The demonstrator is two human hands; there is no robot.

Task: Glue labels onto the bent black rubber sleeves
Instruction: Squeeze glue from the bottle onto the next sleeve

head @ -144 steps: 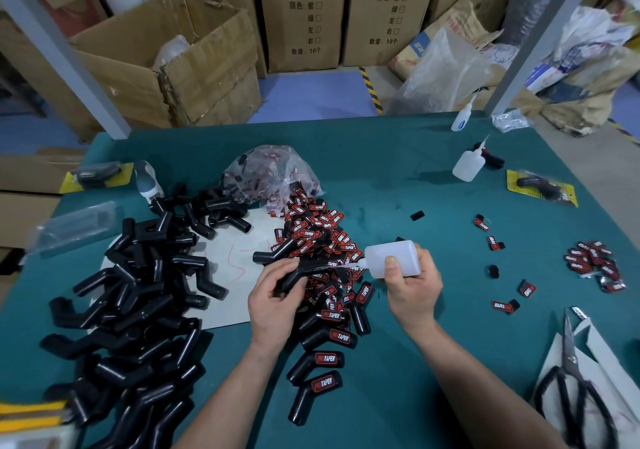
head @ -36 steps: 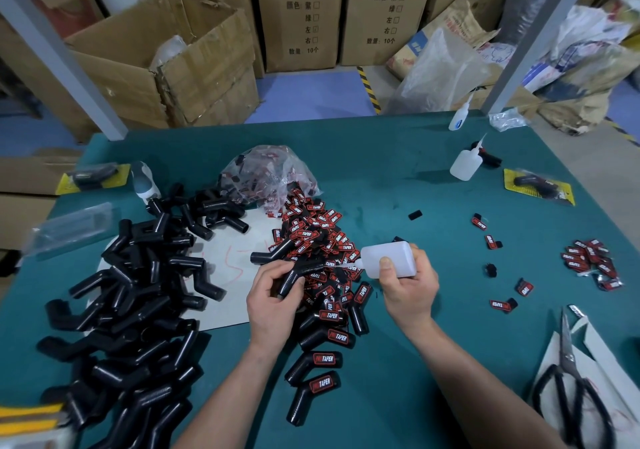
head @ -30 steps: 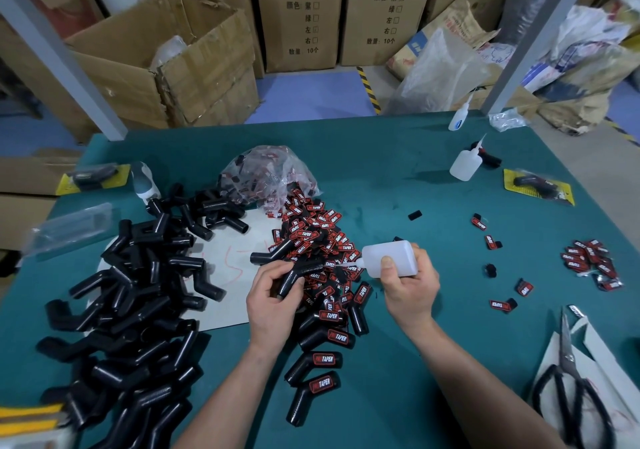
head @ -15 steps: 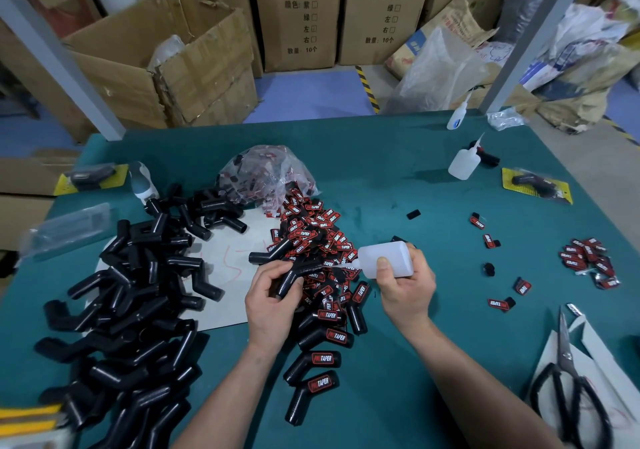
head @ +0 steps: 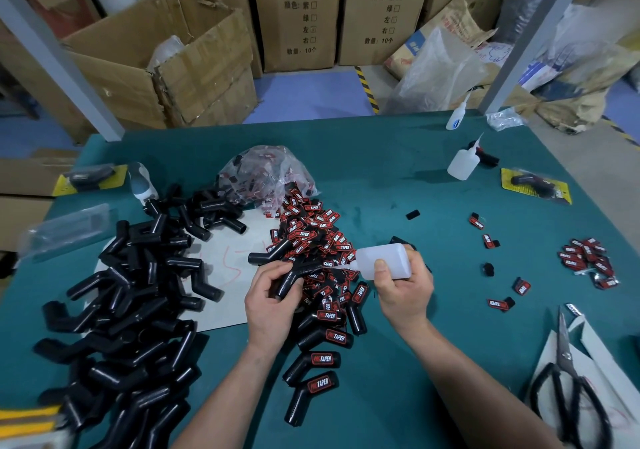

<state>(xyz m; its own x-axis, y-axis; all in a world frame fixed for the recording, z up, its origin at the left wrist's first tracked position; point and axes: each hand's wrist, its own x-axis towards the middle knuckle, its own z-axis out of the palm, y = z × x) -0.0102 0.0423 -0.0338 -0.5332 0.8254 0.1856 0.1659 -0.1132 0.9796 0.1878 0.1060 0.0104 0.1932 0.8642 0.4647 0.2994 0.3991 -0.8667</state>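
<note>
Little has moved since the earlier views: both hands keep their holds, and the bottle stays tipped toward the sleeve, shifted only slightly.

The green table (head: 381,178) carries all the work. From 9 round to 7 o'clock lies the pile of bare sleeves (head: 138,293), stock not yet labelled and within reach of the left hand. A white sheet (head: 228,251) underlies the pile's inner edge, probably to keep glue off the cloth.

From the centre toward 12 o'clock the heap of labels (head: 311,237) spills from a clear bag (head: 266,171), so a label lies just beside the gluing point. From the centre down to 6 o'clock lie the labelled sleeves (head: 322,358), set aside label-up, presumably while the glue sets. Scissors (head: 568,389) lie unused at 4 o'clock.

The left hand (head: 270,303), at centre, grips the bent sleeve (head: 289,279). Its fingers and thumb curl round one limb, which leaves the other limb free toward the bottle.

The right hand (head: 403,289), just toward 3 o'clock, wraps its fingers round the glue bottle (head: 384,261), thumb on the wall for squeezing. The bottle lies on its side so that its nozzle (head: 346,267) meets the sleeve. A spare bottle (head: 462,166) stands at 1 o'clock.

The step appears to be laying glue, with no label yet applied. Whether glue is flowing cannot be told.
</note>
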